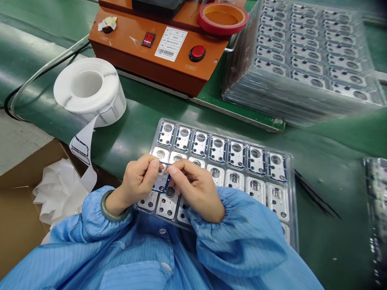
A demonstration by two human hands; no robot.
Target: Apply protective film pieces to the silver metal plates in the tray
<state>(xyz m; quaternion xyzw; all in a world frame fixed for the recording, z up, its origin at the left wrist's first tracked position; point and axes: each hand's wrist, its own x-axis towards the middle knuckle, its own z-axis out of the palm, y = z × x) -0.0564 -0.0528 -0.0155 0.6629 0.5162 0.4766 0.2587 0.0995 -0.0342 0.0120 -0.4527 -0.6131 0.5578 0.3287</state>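
Nearest me, past the blue sleeves: left hand (140,177) nearly closed, thumb and bent forefinger pinching the left side of a small silver plate (161,183) with a blue edge. Plate is up in front of the chest, tilted, over the near-left part of a clear tray (292,173). Right hand (198,187) likewise narrow, thumb and forefinger together at the plate's upper right corner; whether they grip the plate or a thin layer on it, cannot tell. Fingertips of the two hands close but apart.

Tray lies on the green tabletop (329,257), rows of similar plates in its pockets; the far row shows blue edging. Black tweezers (317,195) just beside its right edge, bare tabletop around them. More room further right, up to a blurred stack (376,201) at the border. On the left, an open carton (18,217) holds crumpled white backing.

Beyond the hands, left: white label roll (102,102), its strip hanging toward the carton. Farther, an orange machine (136,56) bearing red tape (208,22); right of it, tall stacked trays (302,88).
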